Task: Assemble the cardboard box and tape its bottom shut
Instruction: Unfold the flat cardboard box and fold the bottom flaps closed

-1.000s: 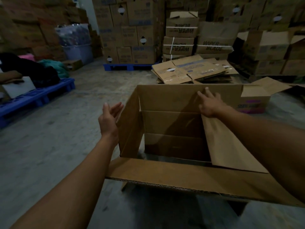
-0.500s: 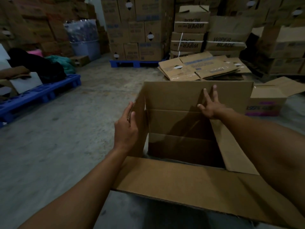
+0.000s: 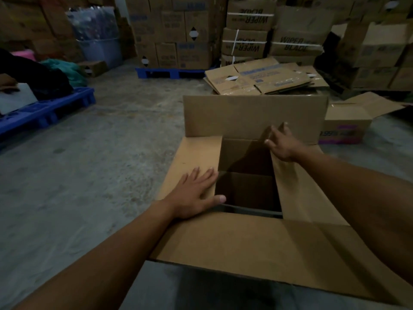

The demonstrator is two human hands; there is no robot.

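**Box flaps partly folded, interior dark**

The cardboard box (image 3: 252, 240) stands on the concrete floor (image 3: 89, 166) directly before the person, its open end up. Nothing can be made out inside; the cavity is in deep shadow.

The left hand (image 3: 194, 195) lies flat, fingers spread, pressing the left flap (image 3: 196, 157) down level. The right hand (image 3: 282, 144) rests open on the far corner of the right flap (image 3: 304, 193), which slopes inward. The far flap (image 3: 254, 115) stands upright; the near flap (image 3: 257, 245) lies outward, its right end cut off by the frame.

Material is plain brown corrugated board, creased at the folds. Behind lie flattened cartons (image 3: 261, 79); a small opened carton (image 3: 348, 124) sits to the right, contents hidden. A blue pallet (image 3: 44, 110) lies to the left.
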